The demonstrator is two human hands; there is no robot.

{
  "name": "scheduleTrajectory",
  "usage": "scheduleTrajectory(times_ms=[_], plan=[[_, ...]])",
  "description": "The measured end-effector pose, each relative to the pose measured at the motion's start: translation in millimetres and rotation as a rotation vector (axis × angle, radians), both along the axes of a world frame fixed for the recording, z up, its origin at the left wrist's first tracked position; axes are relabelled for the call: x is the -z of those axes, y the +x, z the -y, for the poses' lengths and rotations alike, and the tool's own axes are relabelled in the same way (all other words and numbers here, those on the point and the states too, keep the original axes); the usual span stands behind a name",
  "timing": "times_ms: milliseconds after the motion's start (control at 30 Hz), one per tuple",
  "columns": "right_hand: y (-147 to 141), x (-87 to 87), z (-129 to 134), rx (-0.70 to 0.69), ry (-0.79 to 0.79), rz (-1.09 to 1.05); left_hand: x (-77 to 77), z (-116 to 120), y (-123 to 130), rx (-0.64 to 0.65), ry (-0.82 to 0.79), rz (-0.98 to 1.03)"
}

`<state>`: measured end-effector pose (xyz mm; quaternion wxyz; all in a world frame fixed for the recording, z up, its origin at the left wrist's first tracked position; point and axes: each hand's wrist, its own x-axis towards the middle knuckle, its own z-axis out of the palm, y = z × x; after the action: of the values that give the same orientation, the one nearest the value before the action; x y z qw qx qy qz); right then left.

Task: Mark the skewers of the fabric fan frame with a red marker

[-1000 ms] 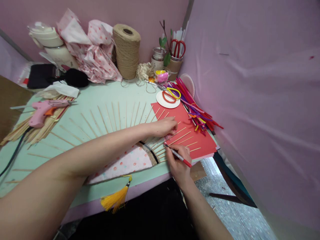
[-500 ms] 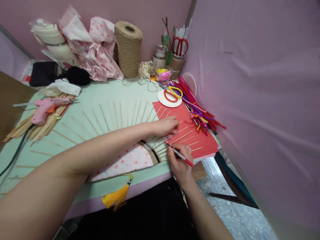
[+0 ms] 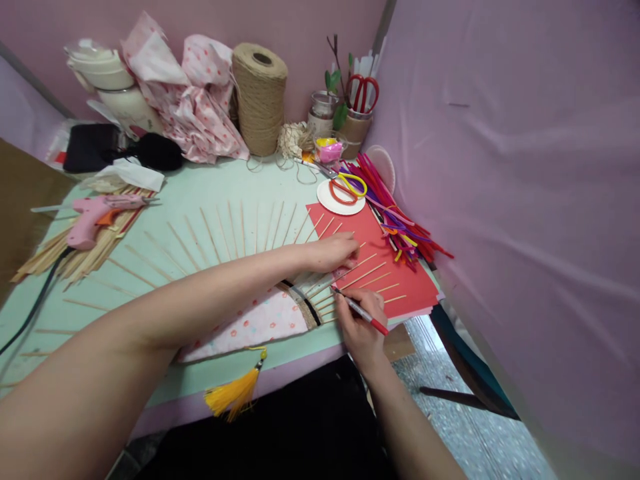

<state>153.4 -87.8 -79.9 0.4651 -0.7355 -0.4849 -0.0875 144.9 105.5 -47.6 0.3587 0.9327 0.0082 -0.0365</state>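
Observation:
A fan of thin wooden sticks with pink floral fabric at its base spreads over the table, and a yellow tassel hangs at its lower edge. My right hand holds a red-and-grey pen, its tip low over the sticks at the right side. My left arm reaches across the fan. My left hand rests with curled fingers on the sticks above red paper; what its fingertips press or grip is too small to make out.
A pink glue gun lies on loose sticks at the left. Scissors rest on a white disc, beside colourful pipe cleaners. Behind stand a twine spool, a bottle, crumpled fabric and jars.
The whole view has shifted very slightly. Both hands and the pen keep almost the same place over the sticks.

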Motion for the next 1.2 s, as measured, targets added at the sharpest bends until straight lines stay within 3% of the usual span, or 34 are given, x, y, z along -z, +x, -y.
scheduleTrajectory(times_ms=[300,633,933,1200], plan=[[-1.3,-1.0,1.4,0.004,0.004,-0.026,0.9,1.3,0.1,-0.009,-0.021,-0.010],[-1.7,2.0,1.9,0.017,0.047,-0.007,-29.1,-17.0,-1.6,-0.076,0.024,-0.041],[-1.9,2.5,1.0,0.018,0.053,0.004,-14.7,-29.9,-0.7,-0.165,0.003,-0.060],[-1.6,3.1,0.1,0.020,0.053,0.024,-19.8,-24.6,-1.3,-0.187,0.032,-0.057]])
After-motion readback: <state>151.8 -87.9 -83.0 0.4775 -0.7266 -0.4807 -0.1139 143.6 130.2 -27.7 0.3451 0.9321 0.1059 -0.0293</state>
